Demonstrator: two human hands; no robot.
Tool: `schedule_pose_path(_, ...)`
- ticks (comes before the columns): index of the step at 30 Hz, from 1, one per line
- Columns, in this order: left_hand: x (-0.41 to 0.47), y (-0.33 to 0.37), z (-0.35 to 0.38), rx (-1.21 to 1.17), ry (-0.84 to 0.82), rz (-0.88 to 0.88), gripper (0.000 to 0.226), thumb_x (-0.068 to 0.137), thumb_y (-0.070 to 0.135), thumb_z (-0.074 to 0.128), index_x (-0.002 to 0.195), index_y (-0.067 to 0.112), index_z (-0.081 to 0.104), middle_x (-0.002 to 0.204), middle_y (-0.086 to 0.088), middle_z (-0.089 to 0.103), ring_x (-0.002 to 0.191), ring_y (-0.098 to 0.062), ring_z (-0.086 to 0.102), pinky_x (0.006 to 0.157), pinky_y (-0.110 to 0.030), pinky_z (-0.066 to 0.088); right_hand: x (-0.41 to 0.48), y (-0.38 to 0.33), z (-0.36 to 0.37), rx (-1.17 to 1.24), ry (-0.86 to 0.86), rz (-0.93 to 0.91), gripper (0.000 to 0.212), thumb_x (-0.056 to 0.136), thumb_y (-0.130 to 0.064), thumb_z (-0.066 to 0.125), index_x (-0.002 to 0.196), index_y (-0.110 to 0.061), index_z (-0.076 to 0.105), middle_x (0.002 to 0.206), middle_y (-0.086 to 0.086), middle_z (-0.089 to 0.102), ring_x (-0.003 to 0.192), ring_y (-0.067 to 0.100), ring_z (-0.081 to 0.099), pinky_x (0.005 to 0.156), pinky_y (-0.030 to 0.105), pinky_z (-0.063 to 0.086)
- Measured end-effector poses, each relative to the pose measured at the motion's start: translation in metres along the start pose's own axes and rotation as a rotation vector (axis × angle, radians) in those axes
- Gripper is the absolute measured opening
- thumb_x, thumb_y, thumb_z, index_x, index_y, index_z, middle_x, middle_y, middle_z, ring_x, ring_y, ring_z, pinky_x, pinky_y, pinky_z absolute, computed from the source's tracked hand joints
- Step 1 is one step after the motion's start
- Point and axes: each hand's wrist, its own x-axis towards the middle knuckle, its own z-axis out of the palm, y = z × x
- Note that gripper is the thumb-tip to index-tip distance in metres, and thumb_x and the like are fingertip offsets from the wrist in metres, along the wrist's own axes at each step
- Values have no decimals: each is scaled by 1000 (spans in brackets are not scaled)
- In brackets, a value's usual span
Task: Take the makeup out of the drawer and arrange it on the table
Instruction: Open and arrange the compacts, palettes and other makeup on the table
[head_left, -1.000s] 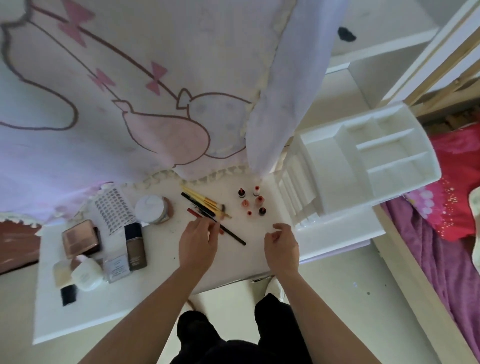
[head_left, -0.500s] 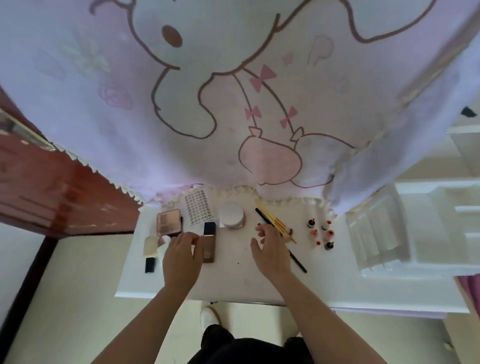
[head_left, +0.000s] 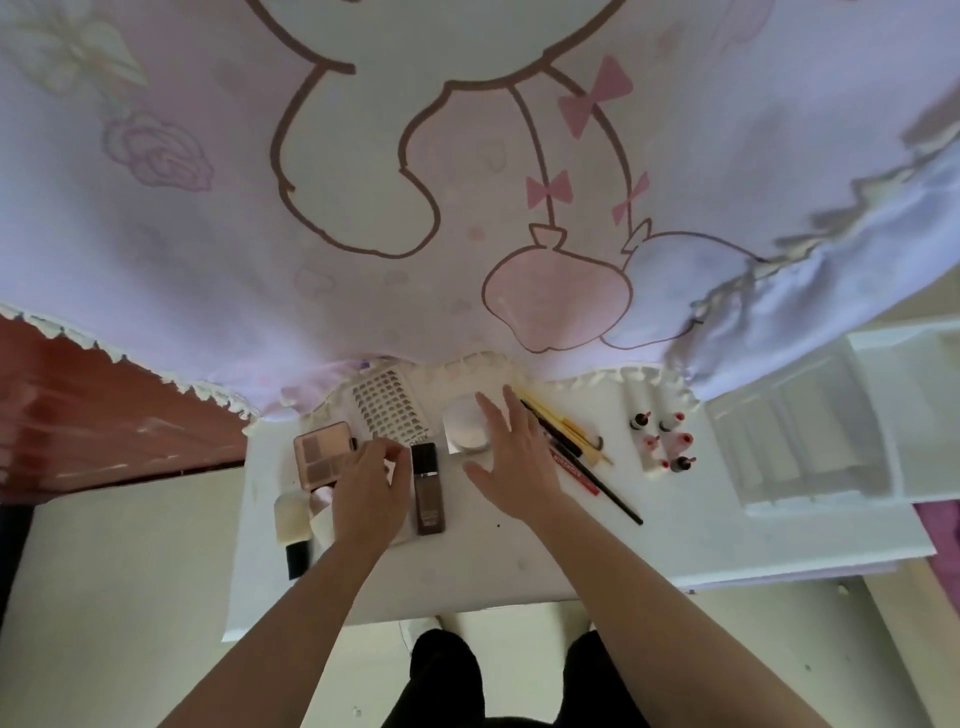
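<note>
Hovering over the counter (head_left: 467, 566), the right grip (head_left: 514, 462) is spread wide above the round compact (head_left: 460, 436); touching or just clear, hard to say. The left grip (head_left: 371, 493) curls down between palette (head_left: 322, 457) and bottle (head_left: 427, 488), and what's beneath is hidden, so I can't tell if it holds anything. The compact looks light, stiff and slick: take it by the rim. The bottle is probably glass, so pinch its sides.

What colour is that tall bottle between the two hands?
The foundation bottle is brown with a black cap, seen best in the head view.
</note>
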Motion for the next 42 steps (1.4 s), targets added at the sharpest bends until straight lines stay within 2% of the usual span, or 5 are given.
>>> schedule_pose_path(12,29,20,-4,-227,-110,-305,7,97,21,56,94,17,61,98,-3,68,89,-21,61,79,-33,48,22,6,-22,257,-67,147,89,76,-45,82,149,-24,35,142,-7,47,125,15,48,105,35,44)
schedule_pose_path(16,30,53,-25,-654,-400,-508,23,99,34,56,98,16,70,101,-4,75,98,-25,64,85,-39,49,-11,6,-48,780,-27,227,95,68,-34,92,147,-27,39,132,-13,54,110,5,60,87,19,54)
schedule_pose_path(24,32,97,-58,-921,-945,-329,48,89,58,56,112,20,75,101,-9,71,82,-15,60,75,-34,38,-49,-8,-101,776,16,30,88,61,-46,93,137,-36,48,125,-22,60,114,2,60,103,32,50)
schedule_pose_path(36,6,117,-60,-934,-893,-197,41,87,34,70,121,12,69,121,-23,65,105,-34,63,89,-40,53,-72,-6,-125,666,-10,-23,93,65,-67,79,145,-33,47,124,-24,57,114,2,59,96,33,56)
schedule_pose_path(42,-2,110,-59,-888,-840,-214,65,60,33,86,122,25,69,124,-14,64,107,-28,64,82,-35,53,-83,14,-131,842,35,113,48,90,-17,66,132,-37,58,124,-12,63,113,8,62,101,35,52)
